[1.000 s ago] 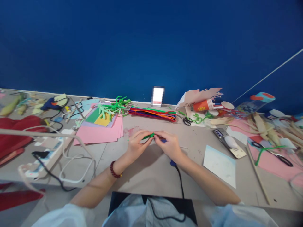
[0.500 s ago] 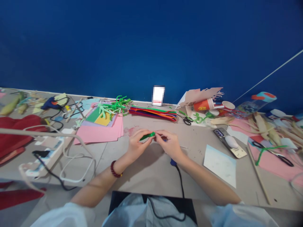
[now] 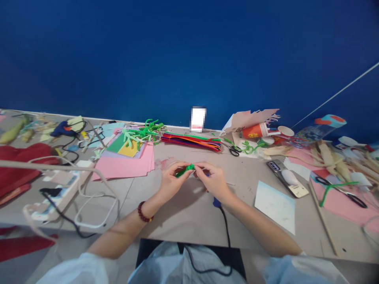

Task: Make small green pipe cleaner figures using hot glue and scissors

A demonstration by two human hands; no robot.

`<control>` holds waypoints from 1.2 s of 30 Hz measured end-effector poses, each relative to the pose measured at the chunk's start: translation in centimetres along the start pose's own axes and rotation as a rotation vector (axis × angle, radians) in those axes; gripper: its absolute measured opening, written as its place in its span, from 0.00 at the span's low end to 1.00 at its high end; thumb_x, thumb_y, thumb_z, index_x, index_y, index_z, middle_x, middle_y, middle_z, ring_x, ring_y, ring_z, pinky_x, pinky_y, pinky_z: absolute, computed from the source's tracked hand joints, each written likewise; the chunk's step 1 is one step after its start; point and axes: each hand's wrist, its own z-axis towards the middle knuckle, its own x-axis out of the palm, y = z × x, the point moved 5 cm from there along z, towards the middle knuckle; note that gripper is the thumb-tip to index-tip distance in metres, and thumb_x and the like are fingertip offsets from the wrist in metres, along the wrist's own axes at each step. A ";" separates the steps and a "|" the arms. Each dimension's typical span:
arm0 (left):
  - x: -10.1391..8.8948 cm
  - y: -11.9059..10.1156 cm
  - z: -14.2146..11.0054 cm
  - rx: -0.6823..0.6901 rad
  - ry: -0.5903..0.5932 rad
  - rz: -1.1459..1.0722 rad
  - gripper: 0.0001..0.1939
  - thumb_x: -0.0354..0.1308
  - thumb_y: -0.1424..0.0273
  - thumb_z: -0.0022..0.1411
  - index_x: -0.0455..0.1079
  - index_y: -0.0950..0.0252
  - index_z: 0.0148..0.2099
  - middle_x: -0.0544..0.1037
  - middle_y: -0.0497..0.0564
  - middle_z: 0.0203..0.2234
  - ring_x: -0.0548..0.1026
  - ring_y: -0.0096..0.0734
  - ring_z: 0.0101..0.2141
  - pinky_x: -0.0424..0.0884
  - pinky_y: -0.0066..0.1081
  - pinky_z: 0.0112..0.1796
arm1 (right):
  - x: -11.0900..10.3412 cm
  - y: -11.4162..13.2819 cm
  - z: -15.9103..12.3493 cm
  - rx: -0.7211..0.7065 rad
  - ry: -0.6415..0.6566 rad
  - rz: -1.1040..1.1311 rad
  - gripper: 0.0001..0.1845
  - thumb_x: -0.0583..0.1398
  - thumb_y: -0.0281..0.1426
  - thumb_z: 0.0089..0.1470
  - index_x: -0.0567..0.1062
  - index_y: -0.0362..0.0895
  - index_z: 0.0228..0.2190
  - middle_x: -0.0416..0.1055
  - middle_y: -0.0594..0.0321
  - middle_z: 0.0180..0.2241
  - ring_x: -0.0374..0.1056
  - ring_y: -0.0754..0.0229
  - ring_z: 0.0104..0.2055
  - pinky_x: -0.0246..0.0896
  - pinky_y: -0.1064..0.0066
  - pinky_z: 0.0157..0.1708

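Both hands meet over the middle of the table. My left hand pinches a small bundle of twisted green pipe cleaner, part of which runs back under its fingers. From the other side, the fingertips of my right hand are closed on the bundle's right end. Below the right wrist lies a blue corded tool, mostly hidden by that hand. Beyond the hands rests a bundle of multicoloured pipe cleaners. Green pipe-cleaner pieces lie to its left.
Pink paper sheets and a white power strip lie to the left. Scissors rest behind my right hand. Farther right are a phone, a pale blue sheet, a wooden stick and an orange paper cup.
The fingertips have shifted slightly around the green pipe cleaner, and more of its twisted end shows between them. Everything else stays where it was.
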 end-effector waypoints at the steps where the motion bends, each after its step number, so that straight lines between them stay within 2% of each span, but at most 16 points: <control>1: 0.0 0.1 0.0 -0.012 -0.004 -0.019 0.10 0.63 0.68 0.51 0.72 0.67 0.37 0.77 0.53 0.32 0.76 0.29 0.32 0.75 0.29 0.35 | 0.0 0.0 0.0 -0.006 0.002 0.003 0.10 0.56 0.32 0.53 0.78 0.45 0.33 0.75 0.60 0.31 0.71 0.61 0.31 0.69 0.73 0.29; 7: -0.4 0.7 0.5 -0.092 0.017 -0.169 0.12 0.64 0.66 0.49 0.73 0.66 0.36 0.78 0.52 0.31 0.76 0.30 0.32 0.75 0.29 0.34 | -0.2 0.2 0.4 -0.036 0.047 0.037 0.10 0.57 0.33 0.53 0.77 0.48 0.36 0.74 0.60 0.35 0.70 0.62 0.33 0.70 0.71 0.33; 12: -0.7 1.1 0.9 -0.126 0.033 -0.227 0.14 0.65 0.63 0.47 0.74 0.65 0.35 0.79 0.53 0.30 0.76 0.30 0.29 0.74 0.28 0.26 | -0.3 0.7 0.4 -0.086 0.042 0.035 0.09 0.58 0.34 0.52 0.75 0.48 0.37 0.72 0.60 0.35 0.69 0.63 0.33 0.69 0.71 0.33; 16: -0.5 1.0 0.8 -0.102 0.067 -0.217 0.13 0.65 0.64 0.48 0.75 0.65 0.35 0.79 0.54 0.32 0.76 0.32 0.31 0.75 0.31 0.31 | -0.5 1.2 0.4 -0.137 0.020 -0.003 0.08 0.58 0.34 0.53 0.77 0.48 0.35 0.72 0.60 0.33 0.69 0.61 0.35 0.68 0.69 0.35; 19: -0.6 0.6 0.7 -0.034 0.064 -0.113 0.11 0.64 0.66 0.50 0.75 0.64 0.36 0.79 0.54 0.33 0.76 0.32 0.34 0.75 0.32 0.36 | -0.8 1.4 0.4 -0.206 -0.014 -0.089 0.08 0.58 0.32 0.54 0.77 0.49 0.35 0.72 0.60 0.33 0.69 0.61 0.35 0.68 0.68 0.37; 23: -0.9 -0.5 0.7 0.124 0.013 0.129 0.09 0.62 0.68 0.53 0.75 0.63 0.38 0.78 0.53 0.33 0.75 0.33 0.37 0.73 0.33 0.40 | -0.9 1.6 0.3 -0.297 -0.003 -0.207 0.11 0.56 0.30 0.54 0.77 0.50 0.37 0.72 0.59 0.35 0.69 0.59 0.38 0.67 0.66 0.41; 26: -1.0 -1.5 0.6 0.238 -0.029 0.281 0.09 0.61 0.68 0.54 0.75 0.62 0.39 0.79 0.53 0.33 0.75 0.33 0.37 0.73 0.35 0.40 | -0.8 1.1 0.5 -0.213 0.036 -0.218 0.11 0.57 0.33 0.54 0.76 0.49 0.38 0.73 0.58 0.37 0.70 0.58 0.38 0.69 0.67 0.37; 29: -0.9 -2.2 0.4 0.360 -0.033 0.400 0.08 0.59 0.70 0.55 0.75 0.62 0.39 0.79 0.52 0.32 0.76 0.32 0.35 0.73 0.34 0.40 | -0.6 0.5 0.7 -0.114 0.054 -0.157 0.09 0.58 0.35 0.53 0.77 0.48 0.36 0.75 0.60 0.34 0.70 0.61 0.32 0.69 0.69 0.31; 31: -0.8 -2.4 0.2 0.418 -0.023 0.444 0.08 0.59 0.70 0.56 0.75 0.62 0.40 0.79 0.52 0.33 0.76 0.31 0.35 0.73 0.33 0.40 | -0.6 0.3 0.8 -0.096 0.044 -0.126 0.09 0.57 0.34 0.53 0.77 0.47 0.33 0.75 0.61 0.31 0.70 0.61 0.31 0.68 0.70 0.30; 36: -0.7 -2.0 0.2 0.439 -0.019 0.472 0.09 0.58 0.71 0.56 0.74 0.62 0.40 0.79 0.52 0.33 0.76 0.32 0.35 0.73 0.33 0.39 | -0.3 -0.1 0.7 -0.068 0.047 -0.083 0.08 0.58 0.33 0.52 0.77 0.47 0.32 0.76 0.61 0.32 0.70 0.61 0.31 0.68 0.71 0.30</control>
